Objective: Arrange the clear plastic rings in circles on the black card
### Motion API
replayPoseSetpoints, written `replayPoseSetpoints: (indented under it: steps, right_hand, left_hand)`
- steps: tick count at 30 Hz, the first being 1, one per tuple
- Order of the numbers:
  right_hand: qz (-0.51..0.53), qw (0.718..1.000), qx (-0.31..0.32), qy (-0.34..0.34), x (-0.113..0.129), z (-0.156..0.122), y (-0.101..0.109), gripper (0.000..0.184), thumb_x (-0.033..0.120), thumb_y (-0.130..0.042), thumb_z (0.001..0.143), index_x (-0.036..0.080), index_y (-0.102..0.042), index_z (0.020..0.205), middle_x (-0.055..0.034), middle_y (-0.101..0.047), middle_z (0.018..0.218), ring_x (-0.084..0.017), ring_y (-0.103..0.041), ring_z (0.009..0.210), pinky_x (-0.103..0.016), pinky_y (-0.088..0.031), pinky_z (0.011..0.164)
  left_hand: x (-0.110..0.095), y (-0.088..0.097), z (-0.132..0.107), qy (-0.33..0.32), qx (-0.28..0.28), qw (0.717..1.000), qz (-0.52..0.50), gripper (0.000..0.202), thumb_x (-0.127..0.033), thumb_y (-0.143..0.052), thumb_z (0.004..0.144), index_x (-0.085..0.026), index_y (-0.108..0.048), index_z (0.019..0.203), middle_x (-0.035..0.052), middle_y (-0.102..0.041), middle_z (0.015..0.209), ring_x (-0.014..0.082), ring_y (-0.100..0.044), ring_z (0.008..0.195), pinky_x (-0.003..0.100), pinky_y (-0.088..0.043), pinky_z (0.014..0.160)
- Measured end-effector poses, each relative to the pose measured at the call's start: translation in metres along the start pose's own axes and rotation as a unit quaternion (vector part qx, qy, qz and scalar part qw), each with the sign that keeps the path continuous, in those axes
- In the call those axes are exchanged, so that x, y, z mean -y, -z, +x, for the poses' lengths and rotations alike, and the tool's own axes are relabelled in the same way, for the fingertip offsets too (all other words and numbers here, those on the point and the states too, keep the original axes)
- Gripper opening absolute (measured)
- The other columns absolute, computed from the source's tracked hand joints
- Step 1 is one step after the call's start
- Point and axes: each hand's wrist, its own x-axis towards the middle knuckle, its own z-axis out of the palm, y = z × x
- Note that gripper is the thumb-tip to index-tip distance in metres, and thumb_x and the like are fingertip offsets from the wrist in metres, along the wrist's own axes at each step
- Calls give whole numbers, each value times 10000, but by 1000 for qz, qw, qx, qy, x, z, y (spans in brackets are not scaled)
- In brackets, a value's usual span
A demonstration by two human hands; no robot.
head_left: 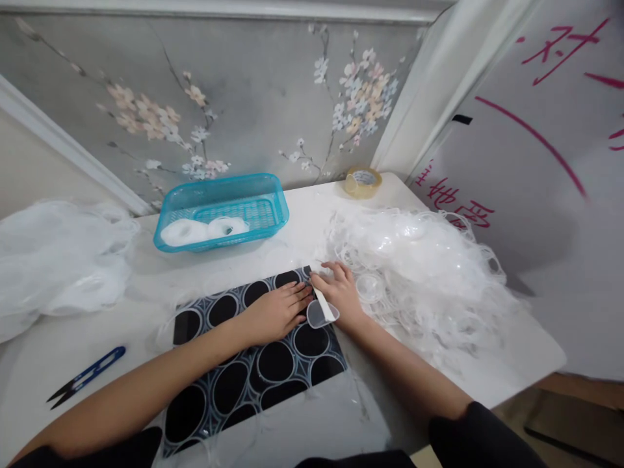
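My left hand (pixel 277 313) lies flat with fingers stretched out on a dark mat (pixel 275 361) printed with black circles. Close to it, at the mat's upper right corner, my right hand (pixel 341 296) rests with its thumb and fingers apart. Beside the right thumb and wrist is a small clear oval piece (pixel 318 315) with a white strip (pixel 324 303) running across it up to the thumb. Whether the thumb presses on that strip is not clear. A big heap of clear plastic rings (pixel 414 273) spreads just right of my right hand.
A blue plastic basket (pixel 221 244) with white ring bundles (pixel 188 231) stands at the back. Blue thread snips (pixel 90 374) lie at left, near a heap of whitish plastic (pixel 63 260). A tape roll (pixel 363 181) sits by the wall. The white table (pixel 517 364) ends at right.
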Motion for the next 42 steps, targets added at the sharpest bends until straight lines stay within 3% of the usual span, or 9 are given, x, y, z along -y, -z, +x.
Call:
replayPoseSetpoints:
  steps: [5,9,12,17,20,29,31,36,42]
  right_hand:
    - [-38,980,-192,-44,-49,38,58,170,192,-512,893,225,-678,907,-56,-716,918,-255,-564,1040,-436,-378,933]
    - [3,883,-396,-251,-90,52,136,160,310,-624,812,184,-646,716,-67,-646,775,-231,-582,928,-405,-412,851]
    - [364,803,-326,-342,-92,31,159,115,248,-674,751,170,-600,711,-52,-673,762,-112,-551,605,-252,-429,564]
    - [712,511,-101,-471,-67,-6,135,102,121,-674,728,165,-589,693,-28,-687,699,-26,-399,393,-104,-252,289]
    - [767,446,-63,-458,-52,-5,139,89,122,-614,804,177,-611,735,7,-664,627,-26,-396,370,-75,-245,246]
    - [909,256,-239,-228,-28,14,159,160,187,-497,917,246,-643,887,48,-733,744,-51,-559,479,-104,-395,302]
    - [884,273,-254,-282,-27,19,144,149,179,-516,903,241,-641,852,43,-727,727,-66,-588,520,-138,-447,364]
    - [788,426,-302,-325,-22,25,131,76,236,-595,843,240,-646,786,41,-718,799,-73,-624,598,-200,-505,526]
    - [707,557,-277,-336,-14,18,124,154,261,-771,648,195,-682,755,34,-682,742,-88,-670,715,-154,-409,496]
  left_hand:
    - [1,0,-2,-10,-9,1000,-22,425,-295,-429,956,-93,-505,1322,163,-476,1399,264,-414,1333,448,-291,1129]
    - [-2,3,-8,1,20,1000,-14,441,-316,-416,969,-106,-477,1351,132,-455,1424,230,-398,1346,411,-253,1149]
    - [-2,3,-12,15,41,999,-4,455,-337,-377,991,-107,-450,1376,105,-425,1452,215,-362,1368,382,-217,1165]
    - [2,7,-12,21,43,999,-10,441,-335,-425,978,-135,-472,1367,77,-425,1454,221,-363,1368,379,-232,1163]
    - [3,12,-14,16,44,999,-15,425,-322,-463,965,-140,-495,1347,76,-462,1429,220,-401,1345,384,-251,1156]
    - [4,14,-31,59,-23,997,43,388,-405,-441,969,-177,-585,1248,78,-540,1365,224,-502,1262,382,-355,1088]
    - [13,15,-28,80,-42,995,52,379,-431,-434,968,-190,-608,1203,77,-593,1307,208,-560,1195,369,-411,1036]
    - [38,30,2,86,-80,990,73,360,-438,-485,944,-170,-624,1140,96,-590,1305,221,-546,1206,379,-413,1031]
    - [41,45,29,65,-114,987,94,467,-226,-465,951,-136,-392,1404,160,-186,1551,268,-202,1430,437,-259,1139]
